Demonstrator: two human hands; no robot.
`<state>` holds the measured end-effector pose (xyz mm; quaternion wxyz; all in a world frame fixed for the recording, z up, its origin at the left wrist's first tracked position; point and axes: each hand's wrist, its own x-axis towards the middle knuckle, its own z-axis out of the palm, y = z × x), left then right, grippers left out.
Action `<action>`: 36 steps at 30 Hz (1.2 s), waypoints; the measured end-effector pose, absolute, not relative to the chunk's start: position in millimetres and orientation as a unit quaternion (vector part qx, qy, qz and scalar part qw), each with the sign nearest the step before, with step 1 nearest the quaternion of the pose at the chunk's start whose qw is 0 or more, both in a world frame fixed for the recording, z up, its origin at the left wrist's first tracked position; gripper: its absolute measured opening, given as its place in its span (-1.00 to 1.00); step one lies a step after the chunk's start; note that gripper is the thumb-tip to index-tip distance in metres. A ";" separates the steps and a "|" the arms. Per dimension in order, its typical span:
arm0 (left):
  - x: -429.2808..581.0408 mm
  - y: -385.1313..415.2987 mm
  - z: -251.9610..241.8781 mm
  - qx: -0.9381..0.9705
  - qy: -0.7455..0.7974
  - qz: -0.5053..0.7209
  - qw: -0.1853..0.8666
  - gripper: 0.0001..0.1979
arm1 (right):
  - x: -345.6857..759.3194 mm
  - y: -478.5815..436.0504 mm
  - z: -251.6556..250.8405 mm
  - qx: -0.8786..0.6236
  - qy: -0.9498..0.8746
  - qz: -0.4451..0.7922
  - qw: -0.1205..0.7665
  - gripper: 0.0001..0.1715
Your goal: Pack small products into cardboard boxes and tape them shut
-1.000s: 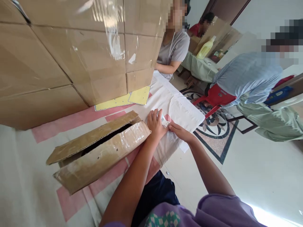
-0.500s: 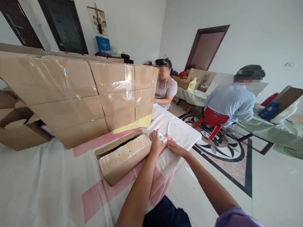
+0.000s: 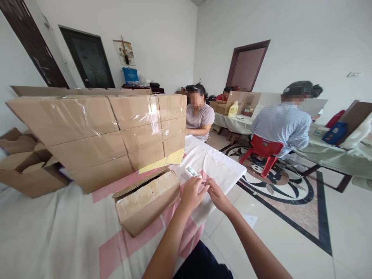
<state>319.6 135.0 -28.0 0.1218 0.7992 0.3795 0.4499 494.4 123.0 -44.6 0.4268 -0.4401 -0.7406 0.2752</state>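
A small white object with a grey-green panel (image 3: pixel 191 173) is just beyond the fingers of my left hand (image 3: pixel 194 190); its kind is unclear, and I cannot tell whether the hand touches it. My left hand's fingers are bent inward and closed. My right hand (image 3: pixel 217 194) is closed too, its fingertips meeting those of my left hand. Whatever lies between them is too small to make out. Left of my hands, a taped cardboard box (image 3: pixel 149 199) lies on the cloth-covered table, with a gap along its top.
A wall of taped cardboard boxes (image 3: pixel 116 135) stands at the back left, with a yellow sheet (image 3: pixel 162 161) at its foot. An open carton (image 3: pixel 31 170) is at the far left. One person (image 3: pixel 200 116) sits beyond the table; another sits on a red chair (image 3: pixel 263 149).
The view has shifted slightly. My fingertips have come together. The white object, earlier within my left hand's fingers, now shows beyond them.
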 end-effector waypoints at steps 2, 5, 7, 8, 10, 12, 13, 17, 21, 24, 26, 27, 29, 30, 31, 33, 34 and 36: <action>311.9 117.9 -27.6 0.797 0.381 0.447 0.138 -0.89 | 489.8 108.8 -34.8 -0.415 -0.763 0.258 0.423 -0.67; 299.6 98.7 -28.8 0.792 0.382 0.452 0.147 -0.87 | 481.7 91.6 -22.0 -0.390 -0.786 0.259 0.404 -0.71; 293.3 88.1 -27.3 0.799 0.397 0.435 0.125 -0.84 | 476.7 85.5 -18.4 -0.393 -0.798 0.253 0.380 -0.70; 290.5 82.6 -25.3 0.802 0.408 0.424 0.103 -0.82 | 475.0 84.7 -18.5 -0.406 -0.803 0.245 0.361 -0.71; 283.3 70.4 -18.5 0.797 0.432 0.419 0.053 -0.78 | 474.2 87.5 -21.7 -0.450 -0.808 0.211 0.316 -0.77; 270.4 56.9 -7.2 0.771 0.456 0.445 0.021 -0.76 | 476.2 94.5 -26.1 -0.492 -0.806 0.176 0.276 -0.86; 261.0 49.9 0.2 0.754 0.469 0.459 0.015 -0.76 | 477.3 98.9 -27.5 -0.501 -0.806 0.168 0.266 -0.87; 207.3 24.5 39.1 0.714 0.534 0.452 0.036 -0.76 | 471.1 118.4 -18.6 -0.437 -0.822 0.205 0.303 -0.72; 151.4 9.1 80.1 0.677 0.614 0.401 0.070 -0.76 | 436.4 143.5 12.2 -0.292 -0.844 0.226 0.390 -0.54; 123.2 10.5 100.8 0.657 0.649 0.376 0.078 -0.73 | 400.0 169.2 29.5 -0.211 -0.862 0.218 0.407 -0.48; 111.5 17.1 107.7 0.658 0.657 0.357 0.087 -0.71 | 378.9 186.1 31.8 -0.194 -0.872 0.238 0.382 -0.54; 107.2 21.4 109.1 0.660 0.661 0.345 0.096 -0.70 | 370.6 193.1 30.7 -0.197 -0.870 0.258 0.371 -0.60; 100.7 30.9 108.5 0.664 0.667 0.315 0.122 -0.67 | 359.4 202.7 26.2 -0.213 -0.851 0.312 0.365 -0.71; 97.9 35.8 106.7 0.664 0.671 0.299 0.140 -0.66 | 356.3 205.2 23.9 -0.222 -0.835 0.344 0.367 -0.74; 95.2 40.5 104.3 0.664 0.674 0.284 0.158 -0.65 | 354.6 206.6 21.9 -0.230 -0.818 0.377 0.368 -0.78; 89.8 49.3 98.7 0.661 0.677 0.261 0.191 -0.64 | 353.8 207.3 19.6 -0.242 -0.788 0.434 0.363 -0.82; 86.9 53.2 96.0 0.657 0.679 0.255 0.205 -0.64 | 354.2 207.2 19.1 -0.246 -0.778 0.456 0.356 -0.79; 81.0 59.9 92.6 0.644 0.687 0.246 0.230 -0.63 | 355.0 207.4 18.2 -0.254 -0.766 0.478 0.347 -0.68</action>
